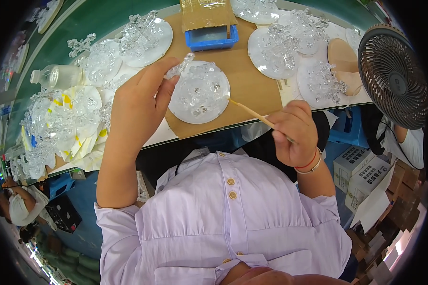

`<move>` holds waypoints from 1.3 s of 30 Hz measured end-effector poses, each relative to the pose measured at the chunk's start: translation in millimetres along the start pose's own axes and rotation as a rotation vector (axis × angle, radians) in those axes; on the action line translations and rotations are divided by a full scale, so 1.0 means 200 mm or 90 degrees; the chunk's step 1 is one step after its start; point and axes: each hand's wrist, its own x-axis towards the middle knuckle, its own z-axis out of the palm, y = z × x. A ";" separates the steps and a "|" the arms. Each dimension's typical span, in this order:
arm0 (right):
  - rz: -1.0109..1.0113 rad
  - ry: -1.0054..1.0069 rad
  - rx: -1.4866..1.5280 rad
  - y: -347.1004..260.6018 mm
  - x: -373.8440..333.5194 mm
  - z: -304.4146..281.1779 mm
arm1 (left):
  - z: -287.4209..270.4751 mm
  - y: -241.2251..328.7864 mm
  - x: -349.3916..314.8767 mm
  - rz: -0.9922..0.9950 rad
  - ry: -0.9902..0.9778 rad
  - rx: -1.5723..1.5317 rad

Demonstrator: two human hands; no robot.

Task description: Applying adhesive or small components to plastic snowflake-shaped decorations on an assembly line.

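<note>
My left hand [145,92] pinches a small clear plastic piece [180,66] over the left edge of a round white plate [178,105]. Clear plastic parts [203,90] lie on that plate, their exact shape hard to make out. In my right hand [295,133] is a thin wooden stick [252,112], its tip at the plate's right rim. The plate rests on a sheet of brown cardboard [252,80] at the table's near edge.
Further white discs with clear parts [145,40] stand at left and right. A blue bin [211,42] sits behind the plate, a plastic bottle [57,76] and a heap of clear pieces [57,128] at left. At right stands a black fan [394,78]; boxes [361,175] are on the floor.
</note>
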 end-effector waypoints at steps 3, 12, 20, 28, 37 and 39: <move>0.056 0.085 0.030 0.00 -0.03 -0.02 | 0.01 0.04 -0.02 -0.008 0.026 0.025; 0.097 0.123 0.007 0.07 -0.02 0.04 | 0.02 0.08 -0.08 -0.058 0.023 0.011; 0.087 0.096 0.079 0.09 -0.02 0.06 | 0.00 0.02 -0.03 0.049 -0.006 -0.012; 0.072 0.093 0.048 0.09 -0.01 0.06 | -0.02 0.01 -0.01 0.060 -0.034 -0.003; 0.058 0.111 0.046 0.06 -0.04 0.08 | -0.04 0.02 -0.02 0.047 -0.038 0.010; 0.064 0.107 0.063 0.04 -0.06 0.09 | -0.04 0.02 -0.03 0.054 -0.030 0.012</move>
